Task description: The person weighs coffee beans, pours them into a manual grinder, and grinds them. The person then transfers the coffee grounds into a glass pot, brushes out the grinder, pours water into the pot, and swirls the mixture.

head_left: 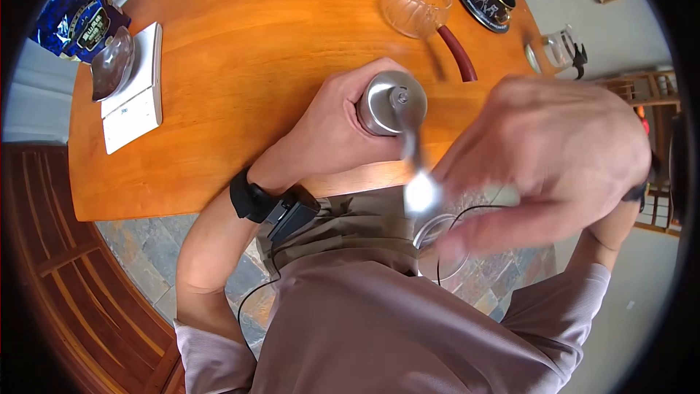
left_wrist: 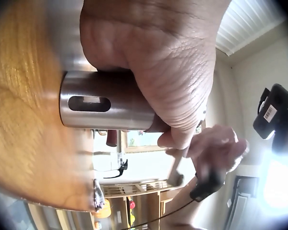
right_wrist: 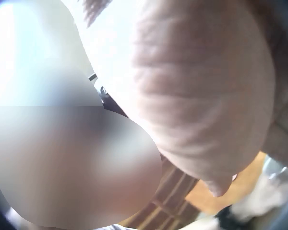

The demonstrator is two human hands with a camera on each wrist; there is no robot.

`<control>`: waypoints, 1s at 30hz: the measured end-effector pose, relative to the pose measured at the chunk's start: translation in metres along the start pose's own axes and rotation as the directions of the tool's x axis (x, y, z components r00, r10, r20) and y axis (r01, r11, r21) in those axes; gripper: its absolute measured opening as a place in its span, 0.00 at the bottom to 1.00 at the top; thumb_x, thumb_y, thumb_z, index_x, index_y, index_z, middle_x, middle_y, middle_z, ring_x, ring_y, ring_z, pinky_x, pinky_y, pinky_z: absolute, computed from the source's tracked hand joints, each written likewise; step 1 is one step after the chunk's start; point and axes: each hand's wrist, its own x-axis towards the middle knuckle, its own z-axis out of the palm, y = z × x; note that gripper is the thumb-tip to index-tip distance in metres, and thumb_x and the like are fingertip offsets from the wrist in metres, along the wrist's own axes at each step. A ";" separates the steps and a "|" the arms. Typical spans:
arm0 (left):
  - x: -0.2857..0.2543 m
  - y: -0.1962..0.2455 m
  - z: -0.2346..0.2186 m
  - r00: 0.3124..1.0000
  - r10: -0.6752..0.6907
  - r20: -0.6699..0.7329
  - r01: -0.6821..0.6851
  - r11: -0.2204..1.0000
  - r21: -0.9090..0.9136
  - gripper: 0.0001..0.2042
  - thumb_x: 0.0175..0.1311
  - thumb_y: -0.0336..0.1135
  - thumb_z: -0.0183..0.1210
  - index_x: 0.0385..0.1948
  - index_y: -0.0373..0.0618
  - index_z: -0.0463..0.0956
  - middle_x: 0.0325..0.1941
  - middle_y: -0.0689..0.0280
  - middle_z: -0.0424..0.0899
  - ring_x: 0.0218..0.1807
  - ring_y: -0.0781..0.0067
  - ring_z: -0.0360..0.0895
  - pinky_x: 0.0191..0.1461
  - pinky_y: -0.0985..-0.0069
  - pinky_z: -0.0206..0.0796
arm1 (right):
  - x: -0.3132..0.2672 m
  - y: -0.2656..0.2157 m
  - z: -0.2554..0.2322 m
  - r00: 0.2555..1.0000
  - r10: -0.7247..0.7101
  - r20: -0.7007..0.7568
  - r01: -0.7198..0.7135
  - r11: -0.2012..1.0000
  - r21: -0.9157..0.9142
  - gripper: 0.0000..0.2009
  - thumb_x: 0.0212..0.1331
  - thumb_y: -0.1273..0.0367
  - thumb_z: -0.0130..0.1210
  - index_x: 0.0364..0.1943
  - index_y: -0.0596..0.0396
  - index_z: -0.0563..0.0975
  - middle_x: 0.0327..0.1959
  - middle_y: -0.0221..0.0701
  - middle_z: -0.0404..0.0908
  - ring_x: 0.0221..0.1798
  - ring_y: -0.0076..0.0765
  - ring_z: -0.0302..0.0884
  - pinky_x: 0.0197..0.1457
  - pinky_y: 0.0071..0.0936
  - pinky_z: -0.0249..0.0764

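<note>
A cylindrical metal hand coffee grinder (head_left: 383,120) is in my left hand (head_left: 328,120), which wraps around its body, thumb on the near side. In the left wrist view the grinder's lower body (left_wrist: 86,117), with an oval window, meets the wooden table. From the round lid a metal crank (head_left: 412,149) points toward my body, its outer end in glare. My right hand (head_left: 561,153), blurred, is beside that end, fingers right at it and thumb apart from them. I cannot tell whether the fingers grip the crank. The right wrist view shows mostly palm (right_wrist: 201,96).
On the wooden table (head_left: 255,36), a glass pot with a red handle (head_left: 458,55) stands beyond the hands. Black cups on a saucer (head_left: 477,7) and a glass jug (head_left: 558,51) are at right. A blue bag (head_left: 76,22) and a dish (head_left: 113,66) on a white scale (head_left: 138,113) are at left.
</note>
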 end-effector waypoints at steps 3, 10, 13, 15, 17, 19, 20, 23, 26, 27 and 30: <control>-0.002 0.006 0.005 0.996 -0.094 0.001 0.091 0.959 -0.269 0.17 0.51 0.25 0.71 0.43 0.42 0.76 0.37 0.72 0.80 0.41 0.86 0.73 0.45 0.79 0.69 | 0.025 0.009 0.022 0.897 -0.371 -0.241 0.433 0.844 0.317 0.19 0.67 0.59 0.59 0.49 0.63 0.80 0.42 0.45 0.84 0.33 0.46 0.82 0.32 0.35 0.75; -0.001 0.003 0.003 0.987 -0.158 -0.029 0.154 0.983 -0.100 0.22 0.45 0.27 0.72 0.45 0.43 0.78 0.37 0.69 0.81 0.43 0.79 0.78 0.47 0.75 0.71 | 0.016 0.015 0.005 0.895 0.443 -0.048 -0.445 0.884 -0.144 0.29 0.68 0.43 0.51 0.28 0.56 0.86 0.18 0.36 0.81 0.21 0.46 0.76 0.27 0.36 0.73; 0.000 -0.006 0.003 0.999 0.022 -0.023 -0.021 1.000 0.021 0.23 0.44 0.26 0.73 0.45 0.44 0.77 0.39 0.72 0.80 0.42 0.80 0.77 0.49 0.77 0.71 | 0.013 0.007 0.025 0.985 -0.049 0.168 -0.003 0.954 0.300 0.23 0.67 0.47 0.56 0.29 0.53 0.84 0.18 0.34 0.80 0.19 0.41 0.76 0.22 0.36 0.72; 0.000 -0.001 0.009 0.997 0.024 -0.068 -0.033 0.989 -0.145 0.14 0.51 0.24 0.69 0.39 0.43 0.76 0.34 0.73 0.78 0.38 0.84 0.74 0.45 0.80 0.68 | 0.025 -0.011 0.043 0.898 -0.401 -0.181 0.419 0.905 0.077 0.16 0.65 0.53 0.61 0.40 0.51 0.83 0.35 0.30 0.87 0.23 0.39 0.79 0.25 0.34 0.74; -0.001 0.000 0.013 0.998 0.012 -0.063 -0.018 0.994 -0.107 0.14 0.51 0.25 0.69 0.39 0.43 0.76 0.35 0.73 0.79 0.39 0.83 0.75 0.45 0.79 0.69 | 0.040 -0.037 0.019 0.855 -0.400 -0.331 0.358 0.916 -0.183 0.15 0.63 0.54 0.63 0.40 0.50 0.84 0.39 0.26 0.85 0.28 0.36 0.81 0.28 0.32 0.76; -0.001 0.001 0.013 0.996 0.016 -0.089 -0.019 0.999 -0.030 0.14 0.51 0.25 0.69 0.39 0.42 0.77 0.37 0.71 0.80 0.40 0.82 0.76 0.45 0.78 0.70 | 0.030 -0.034 0.010 0.857 -0.236 -0.459 0.217 0.972 -0.096 0.15 0.61 0.55 0.64 0.39 0.52 0.84 0.36 0.26 0.85 0.27 0.32 0.79 0.28 0.29 0.74; -0.003 0.002 0.012 0.994 0.022 -0.110 -0.022 1.000 0.004 0.14 0.51 0.25 0.69 0.39 0.42 0.77 0.38 0.70 0.80 0.41 0.82 0.77 0.45 0.77 0.70 | 0.027 -0.032 0.005 0.836 -0.067 -0.544 0.081 0.997 0.002 0.15 0.59 0.57 0.65 0.39 0.54 0.84 0.32 0.26 0.84 0.26 0.28 0.78 0.28 0.27 0.72; -0.004 0.000 0.006 0.993 -0.037 -0.109 0.038 0.999 0.009 0.13 0.50 0.26 0.69 0.38 0.42 0.77 0.38 0.70 0.80 0.40 0.82 0.76 0.44 0.76 0.70 | 0.019 -0.025 -0.005 0.635 0.430 -0.642 -0.285 0.903 0.323 0.15 0.53 0.62 0.69 0.36 0.60 0.85 0.22 0.26 0.81 0.23 0.17 0.75 0.27 0.18 0.67; 0.000 0.000 0.006 0.997 0.016 -0.076 -0.020 0.998 -0.052 0.13 0.50 0.27 0.69 0.37 0.43 0.77 0.34 0.71 0.79 0.38 0.82 0.75 0.43 0.77 0.68 | -0.014 0.015 0.072 0.755 -0.266 -0.600 0.411 0.904 0.116 0.05 0.56 0.71 0.62 0.32 0.58 0.85 0.21 0.32 0.83 0.23 0.31 0.83 0.15 0.34 0.67; 0.000 0.000 0.007 0.996 0.003 -0.089 -0.006 0.999 -0.034 0.14 0.49 0.27 0.69 0.37 0.43 0.77 0.33 0.72 0.79 0.36 0.82 0.75 0.42 0.77 0.69 | -0.021 -0.009 0.063 0.973 -0.228 -0.037 0.227 0.973 -0.037 0.11 0.57 0.70 0.62 0.42 0.61 0.82 0.24 0.35 0.82 0.28 0.41 0.83 0.24 0.40 0.75; -0.004 -0.005 0.001 0.997 -0.068 -0.029 0.067 0.997 -0.038 0.18 0.49 0.27 0.72 0.43 0.44 0.78 0.36 0.74 0.80 0.40 0.85 0.77 0.45 0.80 0.71 | -0.005 -0.002 0.198 0.925 -0.374 -0.060 0.355 0.800 0.483 0.10 0.59 0.74 0.54 0.43 0.66 0.73 0.35 0.45 0.77 0.34 0.54 0.79 0.32 0.45 0.76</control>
